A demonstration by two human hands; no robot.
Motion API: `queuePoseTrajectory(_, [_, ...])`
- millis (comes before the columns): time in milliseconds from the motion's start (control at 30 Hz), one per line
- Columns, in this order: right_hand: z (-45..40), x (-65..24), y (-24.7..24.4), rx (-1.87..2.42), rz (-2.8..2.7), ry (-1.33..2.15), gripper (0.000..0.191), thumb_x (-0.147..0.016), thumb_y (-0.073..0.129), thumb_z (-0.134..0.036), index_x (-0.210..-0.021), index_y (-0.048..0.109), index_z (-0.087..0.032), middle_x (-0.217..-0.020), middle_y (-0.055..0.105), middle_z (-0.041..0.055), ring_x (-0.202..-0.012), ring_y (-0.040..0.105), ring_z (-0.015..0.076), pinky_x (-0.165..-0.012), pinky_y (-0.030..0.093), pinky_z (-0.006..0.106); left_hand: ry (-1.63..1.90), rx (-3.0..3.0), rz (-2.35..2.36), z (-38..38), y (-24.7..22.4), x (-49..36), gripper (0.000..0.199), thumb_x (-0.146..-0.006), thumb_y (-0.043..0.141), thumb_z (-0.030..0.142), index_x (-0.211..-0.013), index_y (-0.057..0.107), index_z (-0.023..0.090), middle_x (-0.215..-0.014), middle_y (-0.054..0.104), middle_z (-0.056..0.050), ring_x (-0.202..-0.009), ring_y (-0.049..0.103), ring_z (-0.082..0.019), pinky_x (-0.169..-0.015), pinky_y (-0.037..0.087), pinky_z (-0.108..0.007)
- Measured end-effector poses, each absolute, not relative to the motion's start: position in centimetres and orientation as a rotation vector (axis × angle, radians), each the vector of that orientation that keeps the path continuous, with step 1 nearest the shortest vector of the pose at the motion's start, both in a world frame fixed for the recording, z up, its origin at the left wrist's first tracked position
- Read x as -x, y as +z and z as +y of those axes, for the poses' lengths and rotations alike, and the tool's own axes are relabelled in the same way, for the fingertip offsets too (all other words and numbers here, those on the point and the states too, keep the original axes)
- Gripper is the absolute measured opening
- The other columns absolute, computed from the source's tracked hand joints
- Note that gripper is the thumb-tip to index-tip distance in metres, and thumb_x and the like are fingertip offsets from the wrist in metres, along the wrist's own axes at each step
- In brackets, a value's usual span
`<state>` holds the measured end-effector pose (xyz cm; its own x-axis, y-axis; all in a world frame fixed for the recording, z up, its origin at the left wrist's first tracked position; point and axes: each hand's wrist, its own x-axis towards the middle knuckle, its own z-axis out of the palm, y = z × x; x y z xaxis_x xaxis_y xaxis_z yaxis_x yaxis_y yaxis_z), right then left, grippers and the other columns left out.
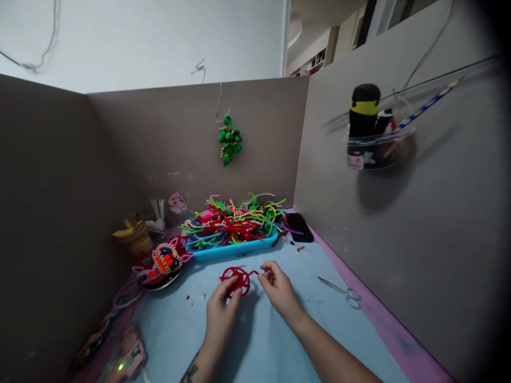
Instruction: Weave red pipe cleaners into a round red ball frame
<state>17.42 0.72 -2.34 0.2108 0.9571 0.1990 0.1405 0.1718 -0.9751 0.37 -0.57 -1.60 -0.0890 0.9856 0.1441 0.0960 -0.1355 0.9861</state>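
Note:
A round red piece of bent, fuzzy stems point(243, 276) is pinched between the thumb and fingers of my left hand point(224, 304), above the light blue table cover. From its right side a short twisted red end reaches to my right hand point(278, 290), whose thumb and forefinger are closed on its tip. Just behind both hands, a blue tray point(239, 248) is heaped with many coloured fuzzy stems point(239, 223).
Scissors point(339, 291) lie at the right, a black phone point(299, 227) at the back right. At the left are a dish with orange and red craft pieces point(163, 261), a brown pot point(138, 239) and a pink glue gun point(131, 354). Grey panels point(191, 143) surround the table.

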Motion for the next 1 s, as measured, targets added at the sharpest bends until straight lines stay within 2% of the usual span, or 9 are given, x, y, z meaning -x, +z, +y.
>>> queuePoseTrajectory(67, [1.0, -18.1, -2.2, 1.313, -1.345, 0.74, 0.016, -0.078, 0.059, -0.026, -0.092, 0.064, -0.019, -0.072, 0.056, 0.0002, -0.065, 0.053, 0.0167, -0.062, 0.041, 0.027, 1.351, -1.305, 1.272, -0.5, -1.6, -0.3, 0.033, -0.071, 0.072, 0.031, -0.1, 0.074, 0.016, -0.106, 0.074, -0.013, -0.099, 0.068, -0.028, -0.092, 0.051, -0.041])
queuePoseTrajectory(167, [1.2, -18.7, -1.9, 1.342, -1.523, 0.678, 0.015, -0.08, 0.055, -0.02, -0.083, 0.069, -0.02, -0.081, 0.062, 0.004, -0.073, 0.056, 0.0181, -0.067, 0.042, 0.028, 1.369, -1.241, 1.267, -0.5, -1.4, -0.3, 0.034, -0.068, 0.074, 0.031, -0.099, 0.074, 0.015, -0.104, 0.075, -0.013, -0.099, 0.069, -0.028, -0.091, 0.051, -0.04])
queuePoseTrajectory(333, [1.3, -18.9, -2.1, 1.38, -1.634, 0.683, 0.02, -0.075, 0.059, -0.013, -0.09, 0.071, -0.021, -0.081, 0.061, 0.0023, -0.073, 0.056, 0.017, -0.069, 0.042, 0.028, 1.378, -1.127, 1.245, -0.5, -0.6, -0.3, 0.037, -0.066, 0.075, 0.031, -0.099, 0.073, 0.015, -0.104, 0.075, -0.013, -0.098, 0.069, -0.028, -0.088, 0.053, -0.04])
queuePoseTrajectory(533, [1.5, -18.9, -2.6, 1.411, -1.621, 0.699, 0.017, -0.072, 0.06, -0.008, -0.072, 0.072, -0.02, -0.076, 0.061, 0.0022, -0.075, 0.058, 0.0172, -0.071, 0.042, 0.028, 1.398, -1.066, 1.252, -0.2, -0.5, -0.1, 0.038, -0.063, 0.077, 0.031, -0.097, 0.074, 0.015, -0.102, 0.076, -0.013, -0.097, 0.069, -0.028, -0.084, 0.055, -0.04])
queuePoseTrajectory(633, [1.4, -18.9, -2.2, 1.323, -1.511, 0.736, 0.014, -0.074, 0.061, -0.015, -0.073, 0.074, -0.021, -0.077, 0.063, 0.0035, -0.076, 0.06, 0.0182, -0.072, 0.045, 0.03, 1.389, -1.068, 1.251, -0.1, -0.5, 0.0, 0.038, -0.063, 0.076, 0.031, -0.097, 0.074, 0.014, -0.103, 0.075, -0.014, -0.099, 0.069, -0.029, -0.087, 0.054, -0.041])
queuePoseTrajectory(733, [1.3, -18.7, -1.9, 1.222, -1.318, 0.909, 0.011, -0.073, 0.064, -0.026, -0.075, 0.072, -0.019, -0.069, 0.063, 0.0023, -0.066, 0.059, 0.0172, -0.064, 0.046, 0.03, 1.375, -1.074, 1.245, -0.1, -0.4, 0.0, 0.037, -0.064, 0.076, 0.032, -0.096, 0.074, 0.013, -0.101, 0.076, -0.014, -0.097, 0.069, -0.029, -0.088, 0.053, -0.042])
queuePoseTrajectory(867, [1.3, -18.0, -2.1, 1.092, -1.063, 1.176, 0.026, -0.066, 0.073, -0.039, -0.078, 0.066, -0.017, -0.059, 0.064, -0.0001, -0.055, 0.057, 0.0154, -0.058, 0.046, 0.029, 1.379, -1.073, 1.229, -0.2, -0.5, -0.2, 0.039, -0.062, 0.078, 0.033, -0.095, 0.074, 0.014, -0.1, 0.076, -0.013, -0.096, 0.069, -0.029, -0.087, 0.053, -0.041])
queuePoseTrajectory(1000, [1.2, -17.5, -2.2, 1.051, -1.05, 1.18, 0.027, -0.064, 0.075, -0.042, -0.071, 0.063, -0.018, -0.058, 0.062, -0.001, -0.055, 0.056, 0.0146, -0.058, 0.046, 0.028, 1.351, -1.076, 1.221, -0.3, -0.6, -0.5, 0.041, -0.059, 0.079, 0.035, -0.094, 0.075, 0.014, -0.098, 0.077, -0.012, -0.095, 0.07, -0.029, -0.085, 0.054, -0.04])
